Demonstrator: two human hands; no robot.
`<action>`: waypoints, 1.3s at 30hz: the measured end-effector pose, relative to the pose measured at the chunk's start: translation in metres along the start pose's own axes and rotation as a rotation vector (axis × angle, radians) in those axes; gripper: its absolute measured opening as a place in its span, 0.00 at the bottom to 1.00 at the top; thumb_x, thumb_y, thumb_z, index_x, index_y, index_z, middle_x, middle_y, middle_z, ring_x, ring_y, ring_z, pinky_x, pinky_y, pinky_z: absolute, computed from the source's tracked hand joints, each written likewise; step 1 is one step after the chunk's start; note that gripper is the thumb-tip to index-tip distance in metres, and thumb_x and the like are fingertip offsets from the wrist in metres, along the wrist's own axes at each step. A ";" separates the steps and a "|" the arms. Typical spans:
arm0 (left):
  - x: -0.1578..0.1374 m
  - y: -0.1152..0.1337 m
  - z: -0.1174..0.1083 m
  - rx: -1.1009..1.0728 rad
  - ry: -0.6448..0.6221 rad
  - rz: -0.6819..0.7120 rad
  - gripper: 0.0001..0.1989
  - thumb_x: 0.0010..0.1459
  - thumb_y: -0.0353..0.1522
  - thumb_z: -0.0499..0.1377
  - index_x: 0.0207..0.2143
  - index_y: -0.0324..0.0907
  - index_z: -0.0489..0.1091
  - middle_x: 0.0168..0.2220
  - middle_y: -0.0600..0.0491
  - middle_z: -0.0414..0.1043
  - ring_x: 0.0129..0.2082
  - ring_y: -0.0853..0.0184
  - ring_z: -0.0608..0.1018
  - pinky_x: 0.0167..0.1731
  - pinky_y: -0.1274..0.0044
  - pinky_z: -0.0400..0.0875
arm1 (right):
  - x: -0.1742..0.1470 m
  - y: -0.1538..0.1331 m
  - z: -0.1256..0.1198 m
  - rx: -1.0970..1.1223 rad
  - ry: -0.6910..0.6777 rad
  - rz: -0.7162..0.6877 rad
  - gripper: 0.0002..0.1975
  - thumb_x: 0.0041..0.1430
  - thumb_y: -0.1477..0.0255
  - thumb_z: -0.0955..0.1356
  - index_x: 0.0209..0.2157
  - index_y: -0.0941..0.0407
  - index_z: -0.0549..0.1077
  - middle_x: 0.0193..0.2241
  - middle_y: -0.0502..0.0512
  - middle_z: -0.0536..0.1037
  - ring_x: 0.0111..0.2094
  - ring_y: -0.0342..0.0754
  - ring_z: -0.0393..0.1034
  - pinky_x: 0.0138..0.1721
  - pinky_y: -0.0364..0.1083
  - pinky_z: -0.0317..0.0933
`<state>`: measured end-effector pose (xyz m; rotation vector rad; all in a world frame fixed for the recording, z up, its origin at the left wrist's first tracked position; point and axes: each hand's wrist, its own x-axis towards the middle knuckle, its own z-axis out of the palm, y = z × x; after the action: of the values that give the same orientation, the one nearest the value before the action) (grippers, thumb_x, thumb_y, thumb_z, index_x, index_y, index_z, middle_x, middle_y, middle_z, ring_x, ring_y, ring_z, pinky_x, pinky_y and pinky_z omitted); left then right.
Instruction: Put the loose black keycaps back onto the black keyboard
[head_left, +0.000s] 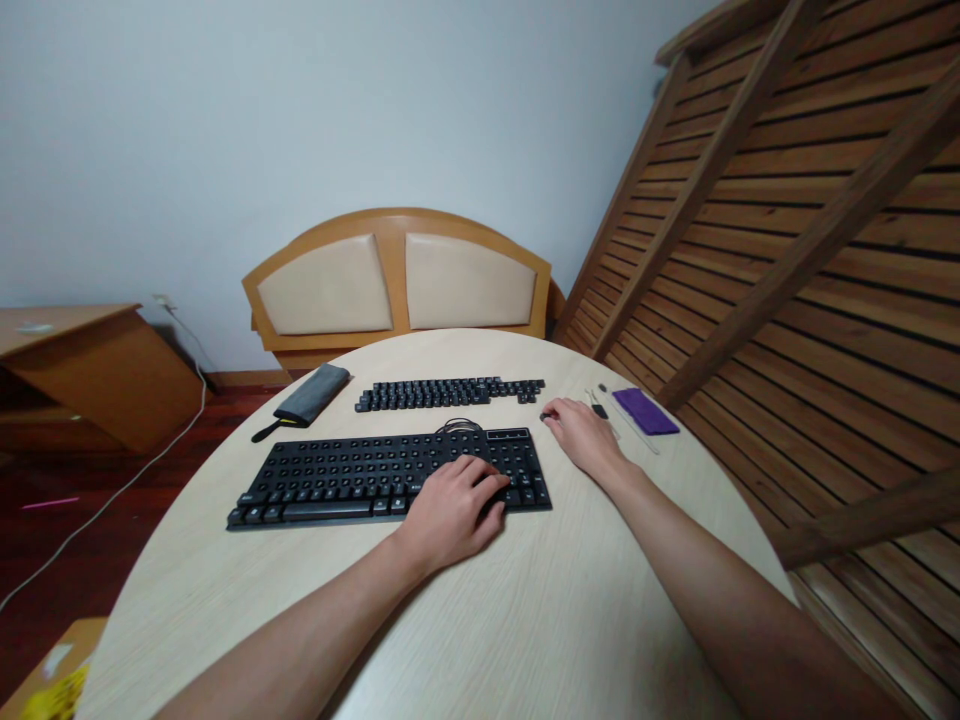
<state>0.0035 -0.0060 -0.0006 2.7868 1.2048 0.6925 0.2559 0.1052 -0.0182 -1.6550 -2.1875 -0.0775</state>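
Observation:
A black keyboard (pixel 330 480) lies on the round table, many of its key positions showing bare sockets without caps. Over its right part rests my left hand (pixel 459 505), fingers apart and touching the keys, holding nothing. Beyond the keyboard, loose black keycaps (pixel 427 393) stand in rows. My right hand (pixel 581 432) is at the right end of those rows, thumb and fingers pinched on a small dark keycap (pixel 545 415) just above or on the tabletop. Close behind this hand lie a small black-ended tool (pixel 599 410) and a thin wire tool (pixel 634 425).
A grey pouch (pixel 313 393) lies at the table's left, and a folded purple cloth (pixel 645 411) at its right. The keyboard's coiled cable (pixel 459 425) sits behind it. Past the table are a padded headboard (pixel 397 270) and a slatted wooden frame (pixel 787 220).

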 end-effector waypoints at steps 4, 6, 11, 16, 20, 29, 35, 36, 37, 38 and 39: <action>0.002 0.003 -0.001 0.077 0.012 -0.043 0.13 0.64 0.35 0.55 0.48 0.41 0.72 0.39 0.48 0.74 0.42 0.57 0.74 0.41 0.66 0.74 | -0.008 -0.006 -0.012 0.117 -0.031 0.029 0.06 0.63 0.70 0.66 0.41 0.53 0.75 0.39 0.56 0.80 0.41 0.53 0.73 0.38 0.49 0.62; 0.002 0.003 -0.002 0.101 0.018 -0.070 0.12 0.64 0.35 0.54 0.47 0.41 0.72 0.37 0.48 0.74 0.41 0.57 0.74 0.39 0.66 0.74 | -0.011 -0.013 -0.023 0.288 -0.053 0.035 0.07 0.63 0.68 0.67 0.41 0.53 0.75 0.36 0.55 0.81 0.38 0.51 0.74 0.38 0.48 0.63; 0.004 -0.001 -0.004 0.087 0.059 -0.138 0.12 0.66 0.34 0.53 0.48 0.40 0.71 0.35 0.49 0.77 0.36 0.60 0.77 0.35 0.69 0.74 | -0.018 -0.039 -0.047 0.782 -0.303 -0.139 0.11 0.62 0.65 0.67 0.41 0.57 0.76 0.38 0.56 0.80 0.38 0.49 0.72 0.39 0.47 0.65; 0.008 -0.003 -0.007 0.009 0.088 -0.143 0.16 0.66 0.37 0.56 0.53 0.42 0.68 0.37 0.50 0.78 0.37 0.61 0.79 0.35 0.71 0.75 | -0.024 -0.055 -0.049 0.910 -0.499 -0.197 0.12 0.59 0.64 0.70 0.39 0.57 0.75 0.34 0.54 0.78 0.34 0.47 0.69 0.37 0.46 0.64; 0.010 -0.003 -0.008 -0.084 0.132 -0.090 0.11 0.67 0.35 0.55 0.49 0.43 0.71 0.43 0.50 0.78 0.42 0.61 0.79 0.41 0.69 0.75 | -0.025 -0.057 -0.044 0.956 -0.541 -0.189 0.12 0.58 0.62 0.70 0.36 0.57 0.72 0.29 0.50 0.75 0.29 0.44 0.65 0.31 0.44 0.61; 0.012 -0.006 0.000 -0.323 0.156 -0.282 0.08 0.61 0.31 0.60 0.44 0.44 0.74 0.38 0.53 0.79 0.38 0.63 0.80 0.40 0.69 0.75 | -0.020 -0.051 -0.039 0.764 -0.285 -0.251 0.10 0.63 0.66 0.67 0.38 0.56 0.78 0.36 0.55 0.79 0.36 0.48 0.70 0.37 0.47 0.62; 0.012 -0.015 0.007 -0.569 0.163 -0.377 0.09 0.62 0.32 0.59 0.44 0.42 0.75 0.38 0.50 0.79 0.36 0.64 0.79 0.39 0.70 0.75 | -0.015 -0.034 -0.012 0.713 -0.161 -0.281 0.12 0.64 0.67 0.67 0.46 0.55 0.78 0.44 0.58 0.78 0.43 0.49 0.72 0.45 0.49 0.64; 0.013 -0.017 0.008 -0.638 0.164 -0.412 0.09 0.62 0.32 0.59 0.43 0.41 0.75 0.36 0.50 0.79 0.35 0.64 0.79 0.38 0.71 0.75 | -0.015 -0.033 -0.009 0.726 -0.175 -0.278 0.13 0.64 0.67 0.67 0.46 0.55 0.79 0.44 0.58 0.79 0.42 0.49 0.72 0.44 0.48 0.64; 0.014 -0.019 0.009 -0.713 0.161 -0.446 0.09 0.61 0.33 0.60 0.42 0.40 0.75 0.35 0.50 0.79 0.34 0.64 0.79 0.37 0.72 0.74 | -0.015 -0.032 -0.007 0.742 -0.189 -0.277 0.13 0.64 0.66 0.67 0.45 0.56 0.79 0.43 0.58 0.79 0.42 0.49 0.72 0.43 0.48 0.65; 0.014 -0.021 0.009 -0.784 0.151 -0.478 0.09 0.60 0.33 0.60 0.41 0.39 0.75 0.34 0.50 0.79 0.33 0.65 0.79 0.36 0.72 0.74 | -0.014 -0.033 -0.007 0.757 -0.205 -0.280 0.13 0.64 0.66 0.67 0.45 0.56 0.79 0.43 0.59 0.79 0.42 0.50 0.73 0.42 0.49 0.65; 0.015 -0.022 0.009 -0.842 0.129 -0.507 0.09 0.60 0.33 0.60 0.41 0.38 0.74 0.33 0.50 0.79 0.32 0.65 0.79 0.35 0.73 0.74 | -0.014 -0.033 -0.007 0.773 -0.220 -0.285 0.13 0.64 0.65 0.67 0.44 0.56 0.79 0.42 0.59 0.79 0.42 0.50 0.73 0.43 0.49 0.65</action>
<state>0.0009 0.0218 -0.0067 1.7009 1.1848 1.0203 0.2302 0.0803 -0.0106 -0.9467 -2.1737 0.7995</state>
